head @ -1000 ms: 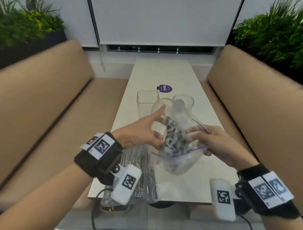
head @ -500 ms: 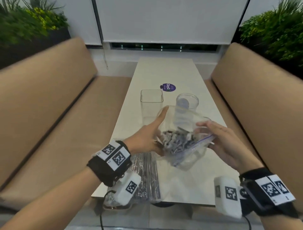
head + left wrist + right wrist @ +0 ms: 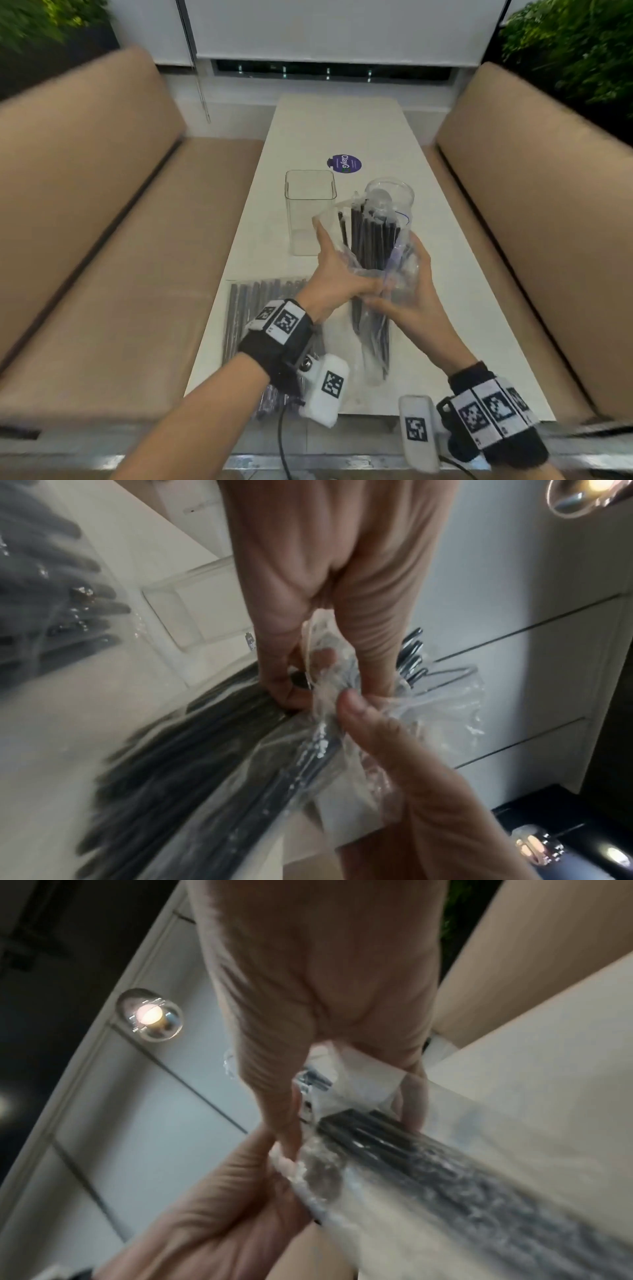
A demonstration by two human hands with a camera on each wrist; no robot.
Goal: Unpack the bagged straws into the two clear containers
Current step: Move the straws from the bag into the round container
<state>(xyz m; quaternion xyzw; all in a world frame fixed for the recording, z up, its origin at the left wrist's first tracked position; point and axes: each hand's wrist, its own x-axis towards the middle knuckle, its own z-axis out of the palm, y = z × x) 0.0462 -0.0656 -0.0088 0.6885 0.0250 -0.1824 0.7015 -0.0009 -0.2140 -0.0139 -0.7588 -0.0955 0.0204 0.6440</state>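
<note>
A clear zip bag of black straws (image 3: 371,240) is held off the white table (image 3: 346,126), straw ends pointing up and away in front of the round clear container (image 3: 394,192). My left hand (image 3: 337,274) grips the bag round its middle from the left. My right hand (image 3: 407,294) holds it from the right, thumb by the left fingers. In the left wrist view the left fingers (image 3: 291,685) pinch bunched plastic over the straws (image 3: 205,737). The right wrist view shows the right fingers (image 3: 287,1123) curled round the straws (image 3: 445,1164). The square clear container (image 3: 310,212) stands empty at left.
A second bag of straws (image 3: 250,308) lies flat on the table's near left corner, partly under my left wrist. A purple sticker (image 3: 345,163) sits beyond the containers. Tan bench seats (image 3: 102,274) run along both sides of the table.
The bag has turned from mouth toward me to standing nearly upright, straws now seen lengthwise. Both hands have closed together round its middle.
</note>
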